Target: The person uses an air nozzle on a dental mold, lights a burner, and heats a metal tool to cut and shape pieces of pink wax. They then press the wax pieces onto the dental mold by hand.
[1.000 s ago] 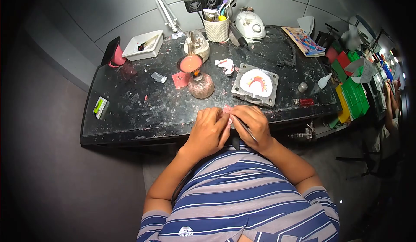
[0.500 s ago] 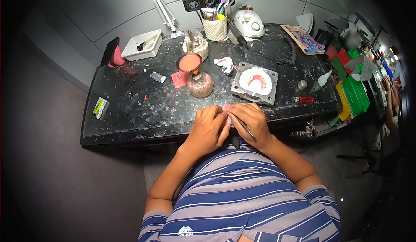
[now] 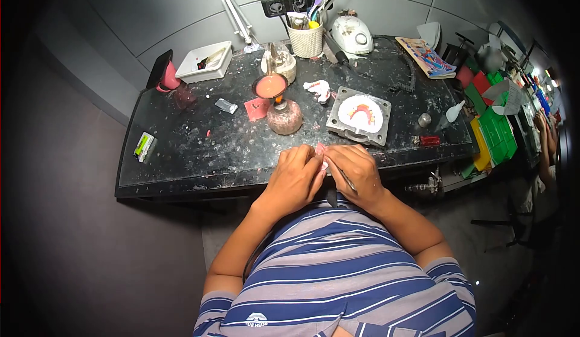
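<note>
Head view, 2 hands [image 3: 294, 179], pink piece [image 3: 320, 148] between (part-hidden)

Blue-and-grey striped shirt [image 3: 338, 270], white-speckled black bench [image 3: 175, 150], seemingly pink held piece [image 3: 320, 148]

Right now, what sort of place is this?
Likely a dental lab: there's a metal flask with a red denture-like arch in white plaster, a dental model near it, and a lit burner.
</note>
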The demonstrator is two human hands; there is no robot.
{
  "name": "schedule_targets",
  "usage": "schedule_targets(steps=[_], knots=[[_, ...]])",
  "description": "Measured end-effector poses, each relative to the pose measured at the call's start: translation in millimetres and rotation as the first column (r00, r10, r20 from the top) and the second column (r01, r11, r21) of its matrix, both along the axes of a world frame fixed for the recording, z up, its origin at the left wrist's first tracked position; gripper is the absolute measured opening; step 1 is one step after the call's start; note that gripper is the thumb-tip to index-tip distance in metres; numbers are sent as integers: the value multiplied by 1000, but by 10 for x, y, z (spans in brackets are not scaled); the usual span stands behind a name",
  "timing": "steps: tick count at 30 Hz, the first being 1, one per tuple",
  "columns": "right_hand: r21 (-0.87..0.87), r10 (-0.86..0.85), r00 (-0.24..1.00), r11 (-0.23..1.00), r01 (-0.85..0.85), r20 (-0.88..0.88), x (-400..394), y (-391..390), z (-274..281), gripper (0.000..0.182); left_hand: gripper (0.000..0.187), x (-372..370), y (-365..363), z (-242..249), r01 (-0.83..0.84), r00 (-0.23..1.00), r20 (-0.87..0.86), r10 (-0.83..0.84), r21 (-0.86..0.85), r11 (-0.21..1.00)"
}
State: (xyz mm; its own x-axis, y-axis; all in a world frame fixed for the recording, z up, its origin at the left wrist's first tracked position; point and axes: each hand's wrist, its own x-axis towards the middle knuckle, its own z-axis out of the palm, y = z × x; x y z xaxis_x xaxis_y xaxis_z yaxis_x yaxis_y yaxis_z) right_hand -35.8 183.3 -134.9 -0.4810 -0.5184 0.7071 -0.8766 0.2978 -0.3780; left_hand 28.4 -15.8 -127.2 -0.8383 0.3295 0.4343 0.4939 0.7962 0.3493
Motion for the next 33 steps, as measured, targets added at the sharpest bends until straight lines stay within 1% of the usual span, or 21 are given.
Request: schedule_targets(steps=[5, 9, 11, 15, 23, 33], knots=[[44, -18, 1000, 999, 18, -1, 55, 92, 23, 20, 33, -4, 2, 7, -5, 1000, 4, 5, -5, 1000], [47, -8, 1000, 999, 7, 12, 77, 153, 63, 20, 33, -10, -6, 7, 4, 1000, 11, -5, 12, 1000], [48, -30, 999, 998, 32, -30, 87, 162, 102, 15, 33, -9, -4, 8, 5, 1000, 10, -5, 10, 1000], [64, -36, 998, 997, 39, -46, 96, 207, 65, 15, 33, -4, -1, 25, -1, 1000, 20, 1, -5, 1000], [71, -48, 995, 997, 42, 84, 124, 285, 98, 12, 34, -2, -3, 20, -4, 1000, 15, 4, 2, 1000], [115, -47, 989, 993, 31, 141, 129, 342, 134, 13, 37, -12, -17, -3, 4, 1000, -4, -4, 29, 1000]])
